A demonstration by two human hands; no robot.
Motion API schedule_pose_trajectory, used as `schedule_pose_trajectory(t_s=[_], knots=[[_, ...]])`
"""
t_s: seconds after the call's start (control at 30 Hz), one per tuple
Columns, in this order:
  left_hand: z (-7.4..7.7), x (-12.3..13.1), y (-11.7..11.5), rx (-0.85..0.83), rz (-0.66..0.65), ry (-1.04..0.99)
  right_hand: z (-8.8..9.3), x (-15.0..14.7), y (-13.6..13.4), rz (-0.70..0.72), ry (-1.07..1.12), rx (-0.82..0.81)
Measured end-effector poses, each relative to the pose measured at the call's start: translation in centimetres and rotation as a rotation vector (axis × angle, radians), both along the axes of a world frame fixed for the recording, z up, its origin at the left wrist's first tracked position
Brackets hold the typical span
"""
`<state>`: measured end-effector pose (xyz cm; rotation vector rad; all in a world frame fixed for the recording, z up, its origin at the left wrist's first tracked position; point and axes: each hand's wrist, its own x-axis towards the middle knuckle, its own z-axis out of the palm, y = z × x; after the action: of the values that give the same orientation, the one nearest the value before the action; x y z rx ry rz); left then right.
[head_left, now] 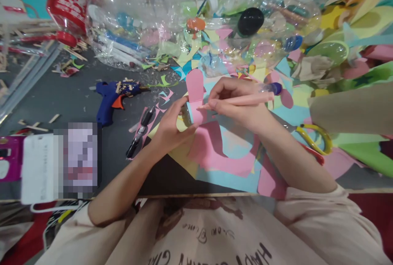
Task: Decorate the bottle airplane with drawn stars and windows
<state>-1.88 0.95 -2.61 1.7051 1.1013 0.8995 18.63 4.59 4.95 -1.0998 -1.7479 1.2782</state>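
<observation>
My right hand (231, 97) pinches a pink pen (250, 100), its tip at the pink strip (195, 87). My left hand's (170, 130) thumb and forefinger stand apart at the strip's lower left; I cannot tell whether they grip. Paper scraps (211, 150) spread around. Scissors (317, 138) lie by my right forearm, a glue gun (107, 99) to the left on dark tabletop (80, 107). Bottles (132, 3) crowd beyond; the near edge meets my shirt (202, 224).

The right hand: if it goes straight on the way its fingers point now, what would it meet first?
Probably the pink paper strip by the left hand, though exact depth is hard to judge.
</observation>
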Motion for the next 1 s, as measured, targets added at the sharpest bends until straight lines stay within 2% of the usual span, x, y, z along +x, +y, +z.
schedule_pose_trajectory(t_s=[0.23, 0.53, 1.0], knots=[[-0.11, -0.21, 0.03, 0.004, -0.004, 0.008, -0.32, -0.54, -0.28, -0.038, -0.017, 0.004], [-0.12, 0.0, 0.35, -0.045, 0.009, 0.018, -0.38, -0.67, -0.55, 0.009, -0.047, -0.024], [0.08, 0.27, 0.34, -0.055, 0.048, 0.016, -0.42, -0.6, -0.4, -0.008, -0.102, 0.01]])
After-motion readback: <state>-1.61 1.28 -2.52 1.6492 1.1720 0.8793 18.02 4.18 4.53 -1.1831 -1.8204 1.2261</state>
